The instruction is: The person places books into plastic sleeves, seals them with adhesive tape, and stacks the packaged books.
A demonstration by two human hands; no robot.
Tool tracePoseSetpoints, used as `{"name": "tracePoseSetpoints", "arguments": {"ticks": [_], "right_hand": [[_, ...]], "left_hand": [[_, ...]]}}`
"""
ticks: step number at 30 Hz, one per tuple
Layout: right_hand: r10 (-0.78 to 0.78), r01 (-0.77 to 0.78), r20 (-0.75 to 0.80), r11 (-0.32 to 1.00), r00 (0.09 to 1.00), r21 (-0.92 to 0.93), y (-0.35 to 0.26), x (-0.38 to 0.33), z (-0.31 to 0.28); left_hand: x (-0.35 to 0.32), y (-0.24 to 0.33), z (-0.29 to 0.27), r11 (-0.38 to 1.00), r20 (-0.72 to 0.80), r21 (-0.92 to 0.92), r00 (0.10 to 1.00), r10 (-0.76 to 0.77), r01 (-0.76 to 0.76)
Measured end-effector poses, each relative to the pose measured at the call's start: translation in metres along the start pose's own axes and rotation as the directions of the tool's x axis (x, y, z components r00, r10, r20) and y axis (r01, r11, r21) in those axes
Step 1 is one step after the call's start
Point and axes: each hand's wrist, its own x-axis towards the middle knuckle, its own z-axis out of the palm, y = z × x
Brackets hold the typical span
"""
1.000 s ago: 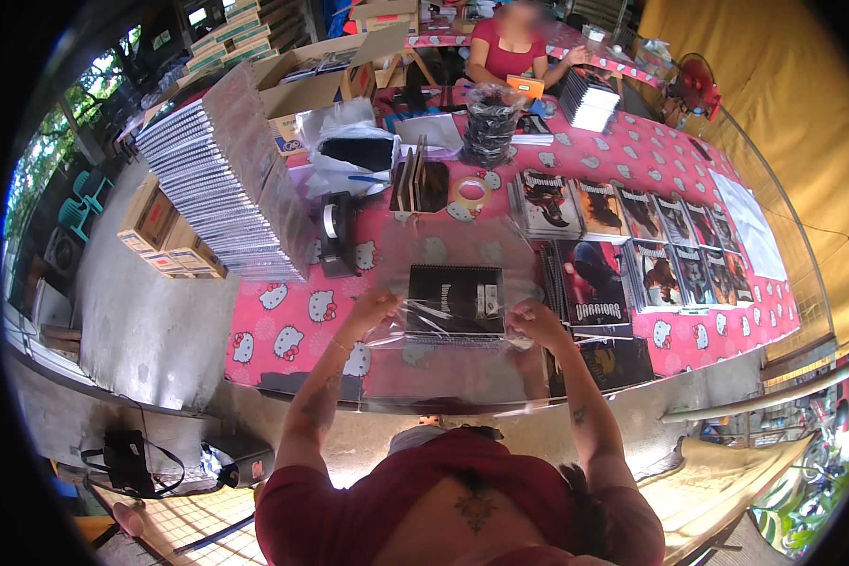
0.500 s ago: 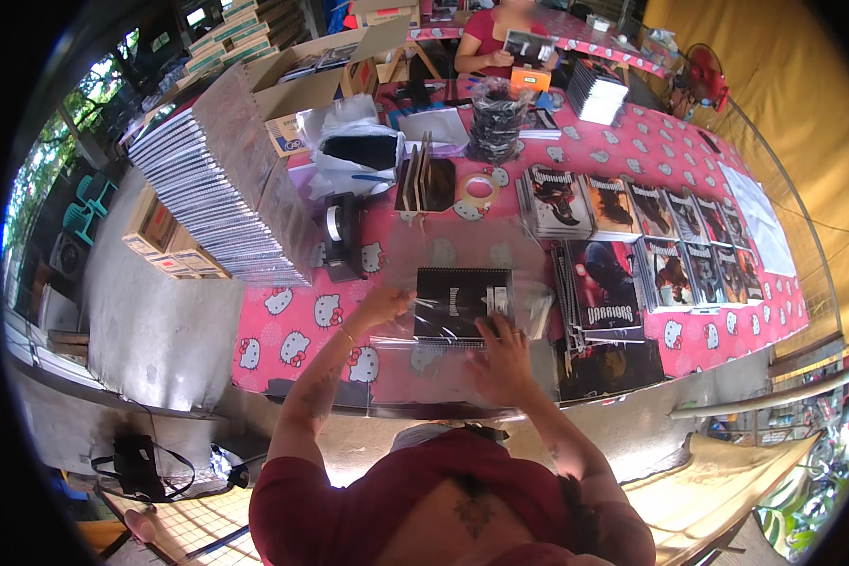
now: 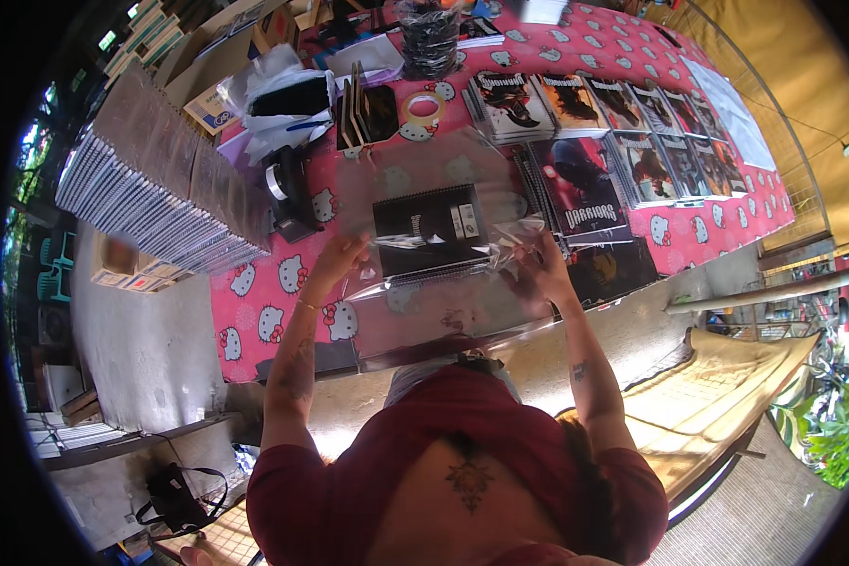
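Observation:
A black spiral notebook [image 3: 417, 226] lies in front of me with a white label on its cover and its coil along the near edge. Shiny clear plastic [image 3: 514, 232] covers it and sticks out past both sides. At the notebook's left, my left hand [image 3: 345, 258] is closed, pinching the plastic's edge. On the other side my right hand [image 3: 540, 270] grips the plastic's right end between thumb and fingers, some of them slightly spread. Under the notebook spreads a transparent sheet [image 3: 424, 325] over the pink tablecloth.
Tall stacked spiral notebooks [image 3: 151, 189] stand at the left, beside a black tape dispenser [image 3: 291, 198]. Beyond are a tape roll [image 3: 423, 108] and a dark plastic-wrapped bundle [image 3: 429, 42]. Illustrated notebooks [image 3: 580, 189] and several more stacks [image 3: 509, 104] fill the right.
My right hand has left the notebook's cover and moved outward to the plastic at its right. My left hand stays by the left edge. The view has tilted down, and the person opposite is out of it.

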Motion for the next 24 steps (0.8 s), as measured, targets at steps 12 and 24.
{"name": "tracePoseSetpoints", "arguments": {"ticks": [12, 24], "right_hand": [[-0.066, -0.005, -0.118, 0.856, 0.991, -0.517, 0.034, 0.015, -0.002], [-0.193, 0.417, 0.372, 0.506, 0.908, -0.755, -0.032, -0.028, 0.133]], "left_hand": [[-0.012, -0.021, -0.009, 0.948, -0.185, -0.290, 0.979, 0.083, -0.135], [0.017, 0.010, 0.004, 0.912, -0.487, 0.275, 0.774, 0.406, -0.305]]}}
